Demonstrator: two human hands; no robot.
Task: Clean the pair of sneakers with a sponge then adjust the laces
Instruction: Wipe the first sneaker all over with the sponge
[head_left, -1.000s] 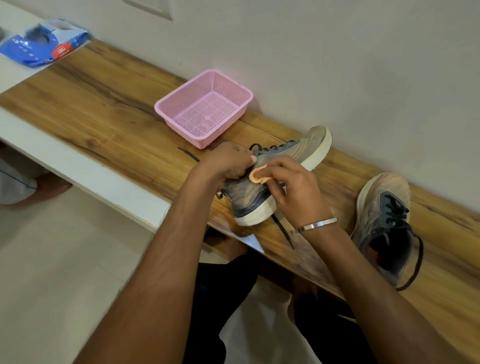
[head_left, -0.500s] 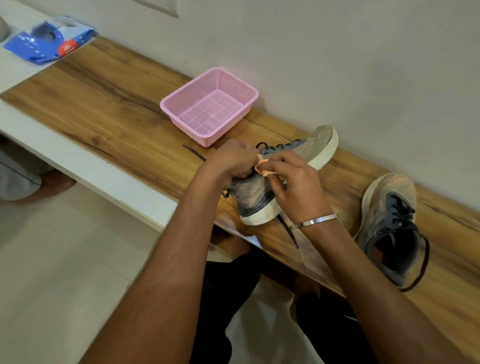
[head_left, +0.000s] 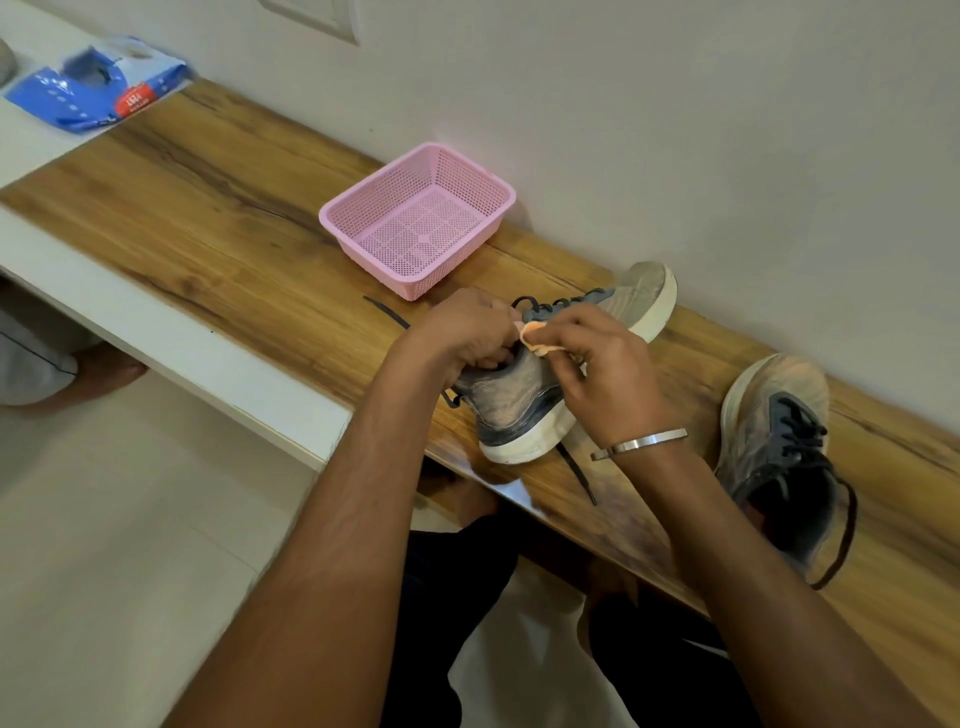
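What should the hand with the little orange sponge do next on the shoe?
Probably rub the small orange sponge along the dusty grey sneaker: the right hand pinches it at the collar, the left hand grips the shoe, and its side looks dirty.

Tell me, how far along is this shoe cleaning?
Early. Nothing looks finished. The right hand pinches a small orange sponge against the grey sneaker the left hand steadies. The second dusty grey sneaker lies untouched, and both pairs of dark laces hang loose.
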